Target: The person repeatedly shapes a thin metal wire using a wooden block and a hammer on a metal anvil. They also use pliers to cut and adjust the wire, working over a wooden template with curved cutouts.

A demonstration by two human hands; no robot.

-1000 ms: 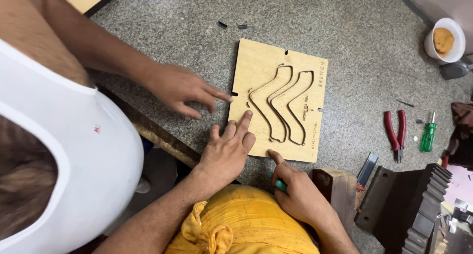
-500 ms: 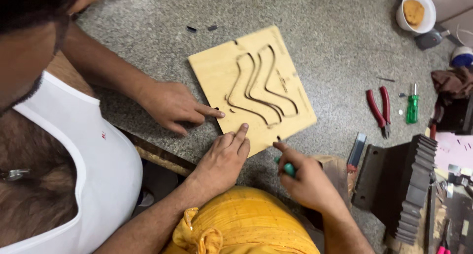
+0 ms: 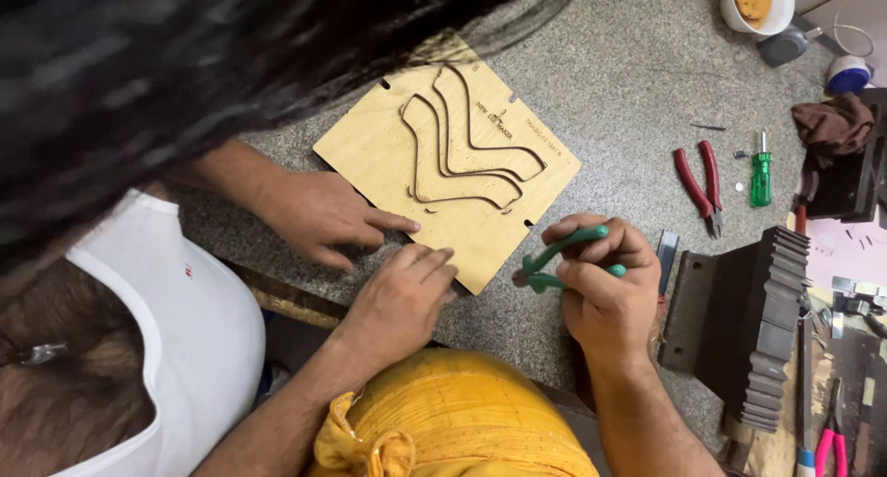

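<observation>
Head view looks straight down, and nearest to the camera the person's own two hands come up from a yellow cloth (image 3: 462,421) on the lap. The right hand (image 3: 601,287) is closed around green-handled pliers (image 3: 554,260), holding them just off the near right edge of the wooden die board (image 3: 448,158). The left hand (image 3: 402,297) holds nothing; its fingers lie flat and together on the near corner of the board and press it down on the grey stone surface (image 3: 601,89). A little further, a co-worker's hand (image 3: 323,214) also rests on the board's left edge, one finger pointing toward the curved slots (image 3: 462,153) cut in the wood. I think the risk is here: three hands are close together, so if the pliers slip they could pinch or strike a finger, and uneven pressing could let the board turn on the smooth stone. To the right lie red-handled pliers (image 3: 698,181) and a green screwdriver (image 3: 760,172), well apart from the board, and a dark ribbed metal block (image 3: 748,329) stands beside the right hand. At the far edge is a white bowl (image 3: 756,1).
</observation>
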